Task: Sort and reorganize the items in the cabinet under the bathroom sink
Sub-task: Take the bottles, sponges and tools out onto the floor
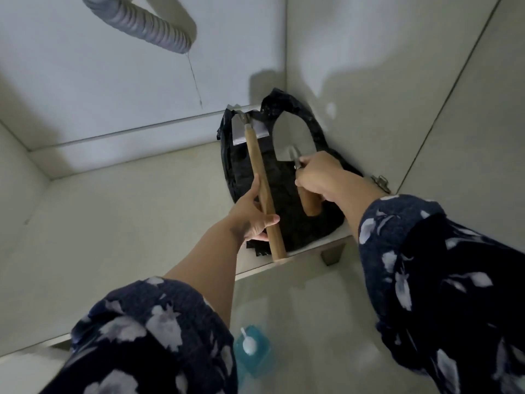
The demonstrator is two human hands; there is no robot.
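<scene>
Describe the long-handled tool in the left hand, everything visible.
The long-handled tool looks like a small hoe: a straight pale wooden handle ending in a flat grey metal blade set crosswise at the far end. It lies slanted over the black plastic bag in the cabinet's right rear corner, blade towards the back wall, handle end at the cabinet floor's front edge. The left hand grips the handle's lower part.

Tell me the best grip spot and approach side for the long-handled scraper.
Grip the scraper on its bare wooden handle, mid-to-lower part, coming from the left. The handle runs straight from the metal blade at the back toward the cabinet's front edge, and the left hand already holds it there. The right side looks crowded by the right hand holding the trowel over the black bag.
</scene>
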